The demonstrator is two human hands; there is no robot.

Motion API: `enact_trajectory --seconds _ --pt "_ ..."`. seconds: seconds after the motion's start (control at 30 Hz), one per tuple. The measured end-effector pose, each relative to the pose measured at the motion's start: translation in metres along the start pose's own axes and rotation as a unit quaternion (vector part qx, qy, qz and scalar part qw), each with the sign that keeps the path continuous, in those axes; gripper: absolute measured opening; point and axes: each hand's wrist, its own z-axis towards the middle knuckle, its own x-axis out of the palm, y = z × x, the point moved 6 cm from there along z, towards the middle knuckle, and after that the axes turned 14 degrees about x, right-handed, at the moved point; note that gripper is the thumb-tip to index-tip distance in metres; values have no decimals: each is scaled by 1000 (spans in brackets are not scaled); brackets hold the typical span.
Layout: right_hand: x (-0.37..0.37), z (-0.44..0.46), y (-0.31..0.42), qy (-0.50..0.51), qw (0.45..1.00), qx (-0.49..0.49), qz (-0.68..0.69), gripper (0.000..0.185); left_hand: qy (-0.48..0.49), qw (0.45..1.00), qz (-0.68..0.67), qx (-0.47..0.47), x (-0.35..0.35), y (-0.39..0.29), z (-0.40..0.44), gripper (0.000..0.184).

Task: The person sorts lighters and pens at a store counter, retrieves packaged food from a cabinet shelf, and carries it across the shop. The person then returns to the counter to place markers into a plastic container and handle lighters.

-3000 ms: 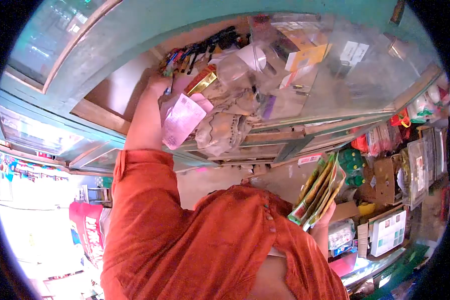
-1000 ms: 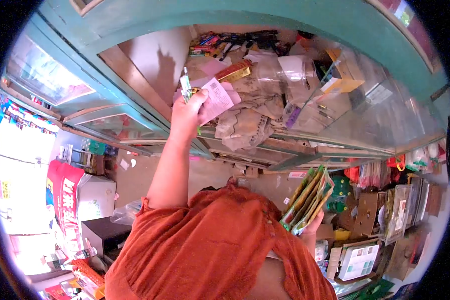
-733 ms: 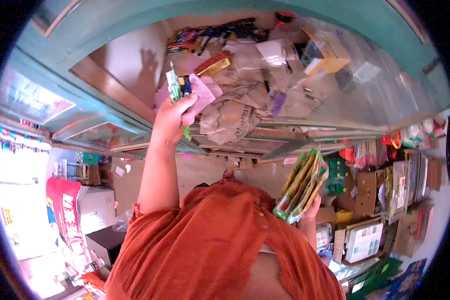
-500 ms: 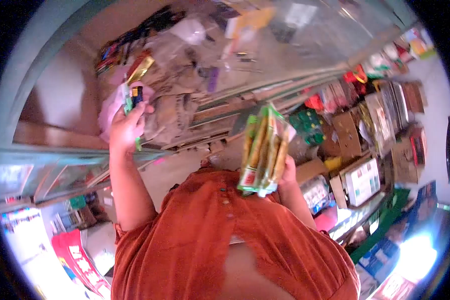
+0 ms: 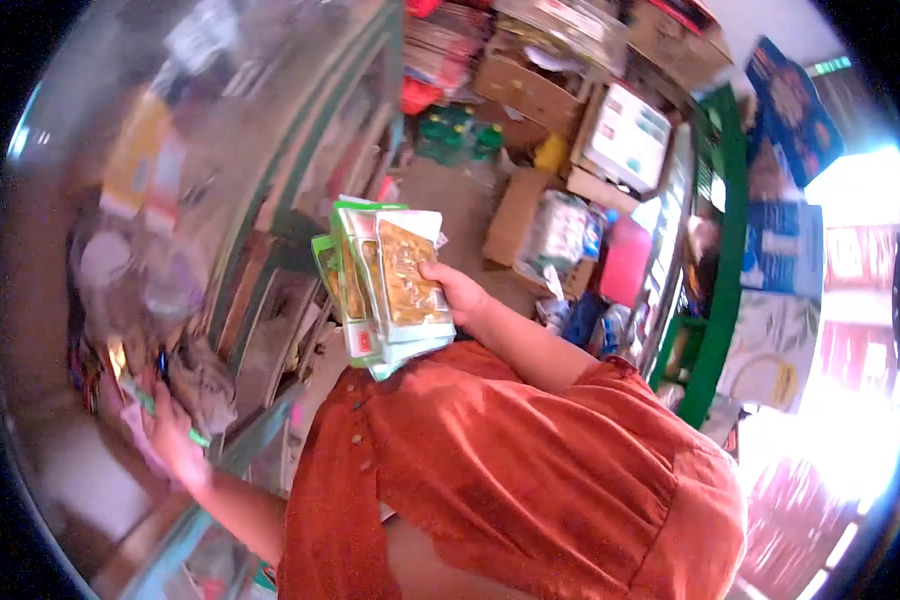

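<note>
At the lower left my left hand [image 5: 175,440] is closed round slim green-and-white pens [image 5: 198,438], with a small dark object by its fingertips; motion blurs the details. Pink paper [image 5: 136,428] shows beside that hand, over the cabinet's contents. Near the middle, in front of the orange shirt, my right hand [image 5: 458,300] grips several flat clear packets [image 5: 407,275] with green edges and yellowish-brown contents. Its thumb lies on the front packet.
A glass-fronted cabinet [image 5: 305,160] with a green frame runs along the left, with crumpled cloth [image 5: 202,385] inside. Green bottles [image 5: 450,137], open cardboard boxes [image 5: 515,225] and a white case [image 5: 627,137] stand beyond the packets. A green shelf frame [image 5: 715,290] rises at the right.
The view has swung to the right, away from the cabinet. The packets have come to the middle with their fronts facing the camera. The pens stay in my left hand, now at the lower left.
</note>
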Motion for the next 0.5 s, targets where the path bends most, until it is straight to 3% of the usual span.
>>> enact_trajectory --seconds 0.03,0.07,0.13,0.17,0.23,0.27,0.33,0.4,0.43,0.47,0.5 --pt "-4 -5 1 5 1000 -11 12 57 68 993 75 65 -13 19 14 43" --pt "-13 -14 5 0 999 -27 22 57 53 997 55 -8 0 6 4 42" --pt "-45 -34 8 -28 995 -72 57 56 87 951 292 -60 -4 -3 8 40" --pt "-71 -42 8 -61 992 -84 70 56 100 949 293 -54 -6 6 12 40" --pt "-107 -61 9 -103 982 -125 94 57 82 910 341 222 -12 5 28 43" --pt "-128 -75 15 -139 972 -157 110 58 88 908 340 229 -10 2 26 43" --pt "-168 -102 19 -183 956 -178 144 56 -20 949 221 222 -21 -7 23 40" --pt "-224 -124 25 -230 934 -229 149 57 11 943 173 285 -79 29 52 38" --pt "-245 -137 28 -249 920 -254 162 56 32 931 123 341 -40 -10 41 36" --pt "-264 -148 34 -267 906 -278 173 55 -160 971 125 122 -38 -21 21 42" --pt "-280 -163 37 -327 879 -280 205 52 -33 978 143 148 -35 -13 28 42"
